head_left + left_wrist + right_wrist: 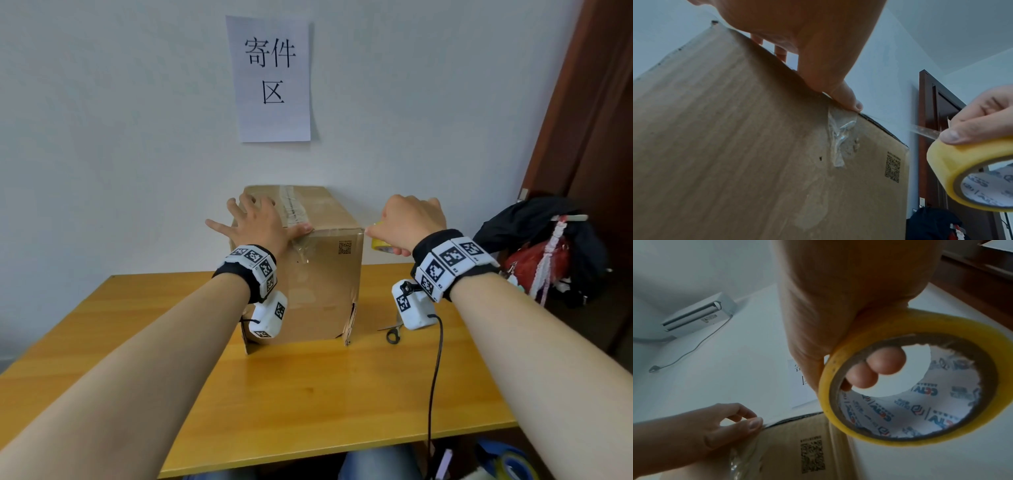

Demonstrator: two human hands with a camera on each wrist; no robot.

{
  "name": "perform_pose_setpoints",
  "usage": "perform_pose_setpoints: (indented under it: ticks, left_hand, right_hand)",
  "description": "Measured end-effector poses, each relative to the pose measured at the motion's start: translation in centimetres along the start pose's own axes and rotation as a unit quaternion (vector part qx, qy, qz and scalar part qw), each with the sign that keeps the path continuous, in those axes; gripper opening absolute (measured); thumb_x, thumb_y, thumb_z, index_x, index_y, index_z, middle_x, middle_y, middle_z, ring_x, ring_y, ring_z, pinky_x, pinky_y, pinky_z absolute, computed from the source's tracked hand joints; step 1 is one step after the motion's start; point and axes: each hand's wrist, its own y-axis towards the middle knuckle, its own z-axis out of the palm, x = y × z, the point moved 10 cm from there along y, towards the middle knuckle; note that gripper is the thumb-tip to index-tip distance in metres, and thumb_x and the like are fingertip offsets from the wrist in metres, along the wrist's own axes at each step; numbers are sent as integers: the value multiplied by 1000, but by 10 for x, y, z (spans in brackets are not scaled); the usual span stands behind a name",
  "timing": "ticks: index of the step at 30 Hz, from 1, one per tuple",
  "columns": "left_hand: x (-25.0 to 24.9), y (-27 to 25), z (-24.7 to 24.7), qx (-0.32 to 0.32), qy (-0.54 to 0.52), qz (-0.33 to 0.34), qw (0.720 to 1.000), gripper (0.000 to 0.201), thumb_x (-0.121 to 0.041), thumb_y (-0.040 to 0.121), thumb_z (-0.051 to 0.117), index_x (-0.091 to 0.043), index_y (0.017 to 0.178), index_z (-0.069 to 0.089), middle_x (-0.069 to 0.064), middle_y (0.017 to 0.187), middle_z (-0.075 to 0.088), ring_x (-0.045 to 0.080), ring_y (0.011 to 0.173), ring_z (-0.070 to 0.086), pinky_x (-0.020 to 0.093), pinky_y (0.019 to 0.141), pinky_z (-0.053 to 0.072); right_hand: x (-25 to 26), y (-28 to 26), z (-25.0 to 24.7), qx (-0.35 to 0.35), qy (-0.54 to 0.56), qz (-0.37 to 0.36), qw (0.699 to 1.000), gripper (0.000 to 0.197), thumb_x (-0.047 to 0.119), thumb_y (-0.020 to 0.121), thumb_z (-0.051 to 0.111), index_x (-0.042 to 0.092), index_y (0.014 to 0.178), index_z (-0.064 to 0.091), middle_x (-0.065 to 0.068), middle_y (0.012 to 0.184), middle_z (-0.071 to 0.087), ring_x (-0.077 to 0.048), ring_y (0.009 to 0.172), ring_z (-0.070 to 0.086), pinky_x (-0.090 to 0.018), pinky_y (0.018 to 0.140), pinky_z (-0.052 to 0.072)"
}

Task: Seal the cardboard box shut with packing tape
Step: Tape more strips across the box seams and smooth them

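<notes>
Head view: the box [308, 274] stands at the tabletop's [137, 342] back edge, my left hand [260, 226] spread flat on its top, thumb on the near edge. My right hand [407, 222] is just off the box's right corner, curled round the tape roll [378, 244].

Left wrist: thumb [846, 97] pins crinkled tape [840, 134].

Right wrist: fingers [875, 366] hook through the roll's core.

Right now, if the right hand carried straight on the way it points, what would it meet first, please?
Probably the wall. The right hand, gripping the tape roll, sits beside the box, right of it, so its line looks clear of it, though depth is uncertain.
</notes>
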Motion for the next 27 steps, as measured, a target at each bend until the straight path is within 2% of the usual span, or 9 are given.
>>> perform_pose_setpoints:
  ticks: [4, 12, 15, 21, 27]
  left_hand:
    - [1, -1, 1, -8, 5, -8, 1000, 103, -94, 61, 46, -21, 133, 49, 13, 143, 35, 40, 142, 20, 82, 103, 9]
    - [2, -4, 1, -24, 0, -14, 1000, 100, -93, 61, 47, -21, 130, 50, 13, 143, 35, 40, 141, 19, 82, 103, 9]
    - [3, -7, 0, -37, -4, -17, 999, 97, -93, 61, 46, -22, 126, 51, 11, 140, 35, 39, 140, 21, 82, 103, 9]
    - [14, -5, -1, -40, -58, -45, 997, 95, -94, 53, 55, -39, 129, 44, 7, 139, 34, 37, 141, 18, 78, 106, 4]
    - [37, -6, -2, -27, -76, -88, 993, 84, -90, 62, 54, -48, 133, 38, 7, 144, 30, 36, 141, 17, 78, 107, 3]
  right_hand:
    - [-5, 6, 6, -9, -3, 10, 1000, 35, 46, 88, 56, 17, 69, 62, 3, 48, 65, -17, 51, 64, -39, 83, 31]
    - [-11, 25, 21, -4, -4, 14, 1000, 33, 46, 85, 58, 18, 67, 59, 2, 57, 64, -20, 60, 63, -42, 87, 34]
    - [-14, 29, 27, 4, 8, 13, 1000, 34, 48, 86, 59, 17, 72, 61, 2, 59, 66, -21, 62, 65, -42, 87, 33]
    - [-12, 38, 36, -1, -1, 9, 1000, 37, 50, 84, 60, 18, 65, 59, 3, 56, 64, -20, 61, 62, -43, 87, 32]
    - [-14, 39, 35, -1, 0, 2, 1000, 37, 51, 83, 61, 18, 67, 59, 2, 56, 64, -21, 61, 61, -43, 88, 33]
